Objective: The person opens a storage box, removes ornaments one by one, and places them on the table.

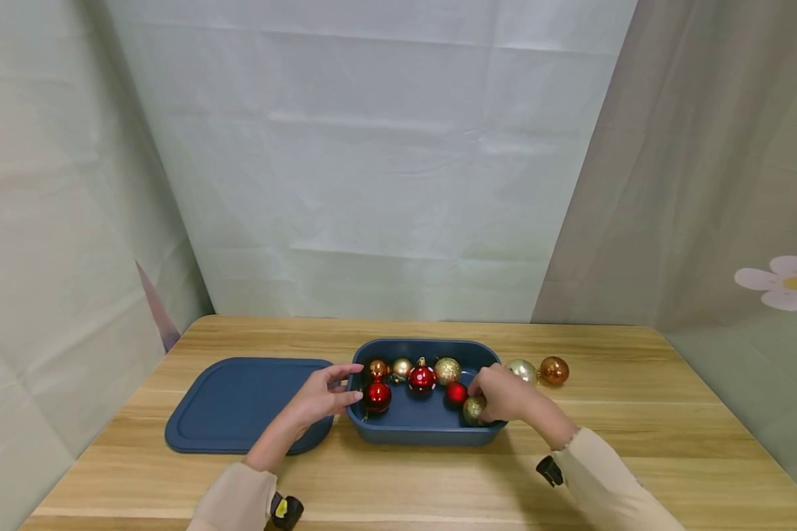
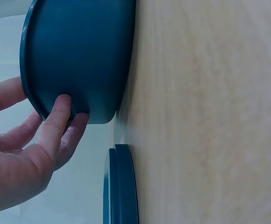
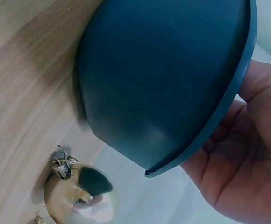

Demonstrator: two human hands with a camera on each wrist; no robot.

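Blue plastic tub (image 1: 418,424) near the middle of the wooden worktop (image 1: 637,442), its matching flat lid (image 1: 239,402) lying just left of it. Inside: a row of baubles along the far wall — a copper bauble (image 1: 378,367), a pale gold bauble (image 1: 401,367), a red dotted bauble (image 1: 421,377), a glitter gold bauble (image 1: 447,370) — plus a shiny red bauble (image 1: 376,396) at the near left and a small red bauble (image 1: 456,393) toward the right. Outside, just past the tub's far right corner: a silver bauble (image 1: 523,369) and an amber bauble (image 1: 554,369), touching or nearly so.

Left hand (image 1: 319,398) on the tub's left wall, thumb over the rim, fingers (image 2: 56,121) pressed against the outside of the wall: a steadying hold, not a lift. Right hand (image 1: 501,394) reaching over the right rim, fingers curled round a gold glitter bauble (image 1: 474,409) at the near right corner of the tub; in the right wrist view only the palm behind the rim shows, so the exact grip on the ball cannot be told there.

Judged by looks: baubles light, thin-shelled and likely brittle, the glossy ones slippery, the glitter ones rougher and easier to keep. Best taken round the widest part with several fingertips and little squeeze, or by the metal cap (image 3: 60,163) and loop on top. Tub stiff, light, apt to slide on the smooth wood unless braced.
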